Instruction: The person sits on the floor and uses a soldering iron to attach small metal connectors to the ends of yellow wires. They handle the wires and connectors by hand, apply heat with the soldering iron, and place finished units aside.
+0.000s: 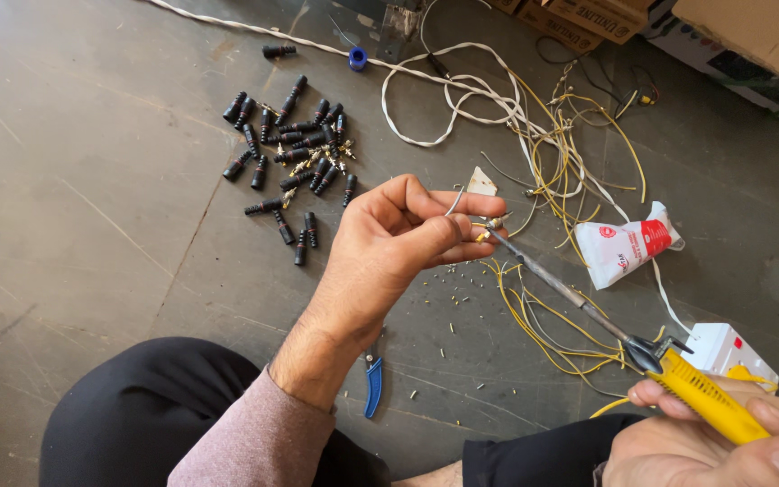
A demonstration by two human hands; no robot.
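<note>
Nearest the camera, the right hand [723, 442] is closed around the yellow handle of a soldering iron [588, 311], whose tip reaches up to a small metal connector [495, 222] pinched with a grey wire in the fingers of the left hand [398, 243]. The joint looks, as far as the small view allows, to be in the middle of soldering. Farther off on the floor [92, 225], a pile of black connector shells [295, 153] and a tangle of yellow wires [570, 171] lie unassembled.

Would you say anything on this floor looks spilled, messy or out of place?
Yes. Small wire offcuts lie scattered on the floor below the left hand, yellow wires sprawl in a tangle, and blue-handled pliers lie partly under the forearm.
</note>
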